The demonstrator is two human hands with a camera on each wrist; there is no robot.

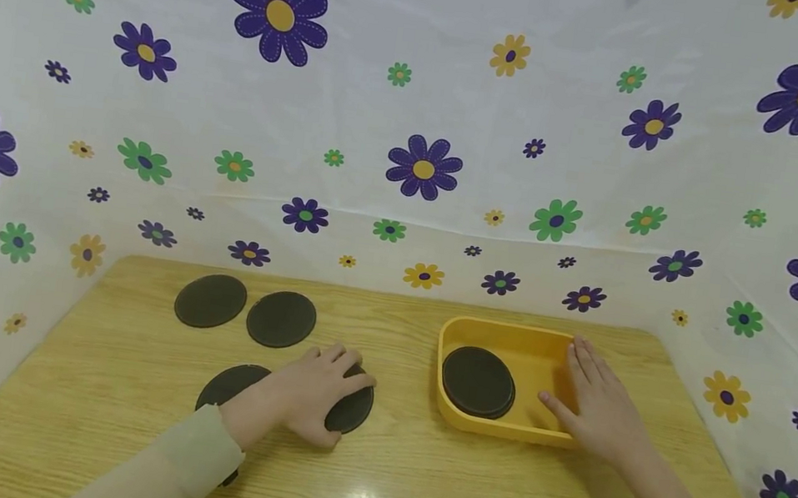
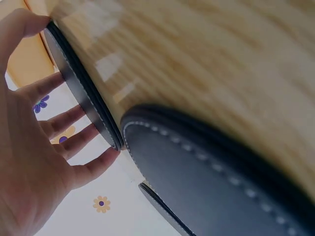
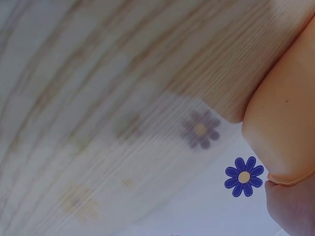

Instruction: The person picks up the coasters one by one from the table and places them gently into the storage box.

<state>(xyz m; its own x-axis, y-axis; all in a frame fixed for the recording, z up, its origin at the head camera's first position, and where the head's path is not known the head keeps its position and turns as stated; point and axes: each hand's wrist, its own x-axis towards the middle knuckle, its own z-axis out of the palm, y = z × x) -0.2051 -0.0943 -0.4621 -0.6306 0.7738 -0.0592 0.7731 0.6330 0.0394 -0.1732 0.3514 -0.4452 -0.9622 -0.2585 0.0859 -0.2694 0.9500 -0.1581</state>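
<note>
Pale sleeves (image 1: 178,455) lie nearest the head camera, at seven and four o'clock. At six o'clock the left hand (image 1: 310,393) spans a black disc (image 1: 352,408), thumb and fingertips pinching opposite parts of its rim; whether it touches the wood beneath is unclear. The right hand (image 1: 601,406) rests over the three o'clock end of a yellow tray (image 1: 511,432), fingers straight, thumb apart; whether it squeezes the wall cannot be told. Another disc (image 1: 478,381) lies at the tray's nine o'clock end, and three loose discs (image 1: 210,302) lie on the table (image 1: 406,485) between seven and eight.

With its stitched, leathery look, the gripped disc is probably light, fairly stiff and hard to break. Its smooth, flat face likely gives little purchase, so the rim seems the best hold, thumb opposite fingers, with fingertips hooked slightly under. The tray looks like light plastic, apt to skid if knocked.
</note>
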